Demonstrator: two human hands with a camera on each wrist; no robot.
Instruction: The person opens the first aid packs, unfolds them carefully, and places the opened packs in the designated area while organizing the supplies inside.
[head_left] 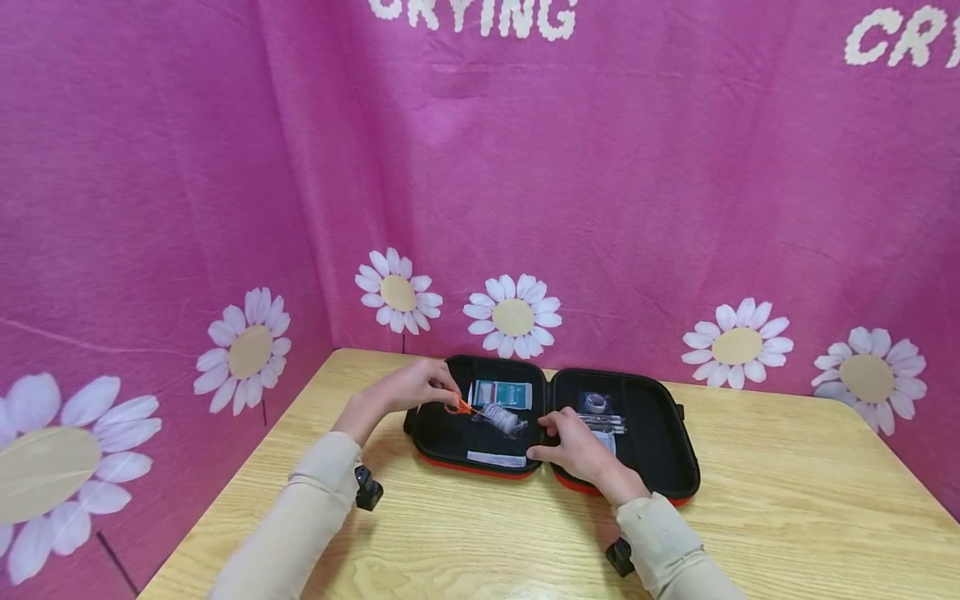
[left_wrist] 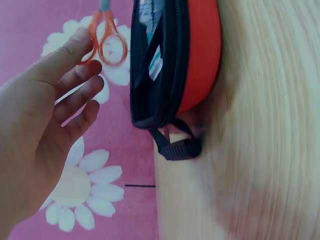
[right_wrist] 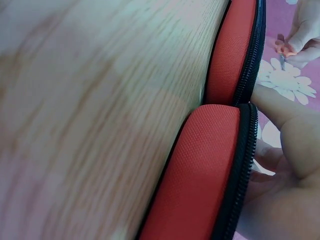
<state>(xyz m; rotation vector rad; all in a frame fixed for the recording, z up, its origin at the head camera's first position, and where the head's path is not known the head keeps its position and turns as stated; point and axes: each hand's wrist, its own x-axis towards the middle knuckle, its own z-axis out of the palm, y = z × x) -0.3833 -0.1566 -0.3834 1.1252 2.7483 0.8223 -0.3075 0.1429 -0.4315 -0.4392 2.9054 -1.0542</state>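
Note:
My left hand [head_left: 416, 387] pinches a pair of scissors [head_left: 459, 408] by its orange handles between thumb and fingers, above the left half of an open first aid case [head_left: 442, 446]. In the left wrist view the scissors' handles [left_wrist: 109, 25] show, with the blades cut off at the top. The right hand [head_left: 576, 446] rests at the middle of the case, its thumb reaching across the join between the halves. Under the left hand lie a wrapped white roll [head_left: 502, 418], a green-and-white packet [head_left: 506, 394] and a narrow white packet [head_left: 495, 458].
The right half of the case [head_left: 660, 433] holds a clear-wrapped roll [head_left: 596, 403] and slim wrapped items [head_left: 611, 423]. A black strap buckle [left_wrist: 182, 149] sticks out at the case's left end. The wooden table [head_left: 795, 492] meets a pink flowered cloth [head_left: 637, 208] behind.

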